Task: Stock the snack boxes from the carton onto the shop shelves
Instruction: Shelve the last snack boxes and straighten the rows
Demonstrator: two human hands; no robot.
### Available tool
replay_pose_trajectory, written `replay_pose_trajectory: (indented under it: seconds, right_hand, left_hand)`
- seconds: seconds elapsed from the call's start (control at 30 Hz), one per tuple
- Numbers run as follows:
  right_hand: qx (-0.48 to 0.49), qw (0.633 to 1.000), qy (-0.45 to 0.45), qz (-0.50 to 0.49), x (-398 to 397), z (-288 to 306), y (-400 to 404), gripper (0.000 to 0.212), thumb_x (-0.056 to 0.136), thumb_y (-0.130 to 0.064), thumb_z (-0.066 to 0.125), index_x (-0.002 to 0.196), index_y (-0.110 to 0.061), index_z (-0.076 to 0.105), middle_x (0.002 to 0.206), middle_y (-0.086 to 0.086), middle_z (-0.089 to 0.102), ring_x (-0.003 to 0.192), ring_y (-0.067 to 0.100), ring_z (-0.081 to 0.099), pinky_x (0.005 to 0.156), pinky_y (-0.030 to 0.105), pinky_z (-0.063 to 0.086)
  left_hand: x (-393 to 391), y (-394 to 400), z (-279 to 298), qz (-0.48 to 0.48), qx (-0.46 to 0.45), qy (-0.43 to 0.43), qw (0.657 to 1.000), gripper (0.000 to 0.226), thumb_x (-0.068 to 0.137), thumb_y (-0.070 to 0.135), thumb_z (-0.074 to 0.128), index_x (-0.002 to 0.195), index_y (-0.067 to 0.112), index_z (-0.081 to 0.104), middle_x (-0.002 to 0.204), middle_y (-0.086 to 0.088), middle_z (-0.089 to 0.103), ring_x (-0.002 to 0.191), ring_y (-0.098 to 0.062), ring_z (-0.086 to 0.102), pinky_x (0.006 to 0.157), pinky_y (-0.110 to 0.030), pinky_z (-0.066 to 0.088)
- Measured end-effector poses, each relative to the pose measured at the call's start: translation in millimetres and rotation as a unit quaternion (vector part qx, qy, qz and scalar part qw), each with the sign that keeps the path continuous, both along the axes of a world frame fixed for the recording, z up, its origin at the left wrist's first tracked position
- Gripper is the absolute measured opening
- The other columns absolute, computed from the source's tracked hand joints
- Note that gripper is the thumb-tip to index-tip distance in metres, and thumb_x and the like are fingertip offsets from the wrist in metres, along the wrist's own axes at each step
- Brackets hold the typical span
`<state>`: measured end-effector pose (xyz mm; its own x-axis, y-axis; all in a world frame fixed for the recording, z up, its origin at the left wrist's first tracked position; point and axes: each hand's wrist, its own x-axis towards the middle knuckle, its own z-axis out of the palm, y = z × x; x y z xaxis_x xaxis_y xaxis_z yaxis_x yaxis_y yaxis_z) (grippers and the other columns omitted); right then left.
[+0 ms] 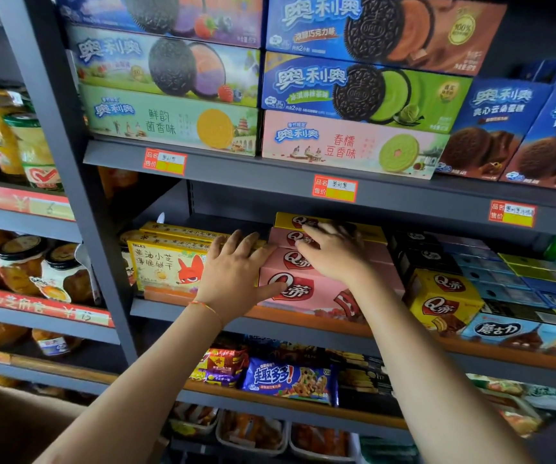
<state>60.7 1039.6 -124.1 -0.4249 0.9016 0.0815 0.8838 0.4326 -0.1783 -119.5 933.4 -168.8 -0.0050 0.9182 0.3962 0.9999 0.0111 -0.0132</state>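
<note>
Left hand [236,272] and right hand [333,252], fingers straight, flat against stacked pink boxes [306,293], long axes running into the shelf [303,316].

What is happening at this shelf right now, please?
A person is stocking snack boxes on a shop shelf. Both hands are on a stack of pink boxes on the middle shelf: the left hand presses against the stack's left end, thumb across the front box, and the right hand lies flat on top. A yellow box sits at the back of the stack. Yellow biscuit boxes stand to the left. A brown carton shows at the lower left.
</note>
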Motion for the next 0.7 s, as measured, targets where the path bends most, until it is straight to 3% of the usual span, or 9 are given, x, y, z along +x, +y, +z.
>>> replay_pose_trajectory:
  seconds: [0.1,0.7]
  right_hand:
    - [-0.002,1.0,-0.007,0.004,-0.3,-1.9,1.9,0.058,0.098,-0.064,0.022,0.153,-0.045,0.023,0.165,-0.006,0.012,0.152,0.022,0.004,0.119,0.051,-0.011]
    - [-0.021,1.0,-0.007,-0.004,-0.5,4.5,-7.9,0.055,0.1,-0.059,0.023,0.153,-0.046,0.022,0.165,-0.008,0.01,0.152,0.021,0.002,0.119,0.052,-0.007]
  left_hand:
    - [-0.3,0.8,-1.5,-0.003,0.006,-0.001,1.0,0.088,0.08,0.086,0.021,0.142,0.032,0.051,0.149,-0.007,0.051,0.142,-0.036,0.04,0.116,-0.055,0.028]
    - [2.8,-5.7,6.8,0.007,-0.025,0.003,1.0,0.099,0.072,0.089,0.007,0.151,0.036,0.034,0.159,-0.003,0.036,0.149,-0.033,0.025,0.12,-0.053,0.018]
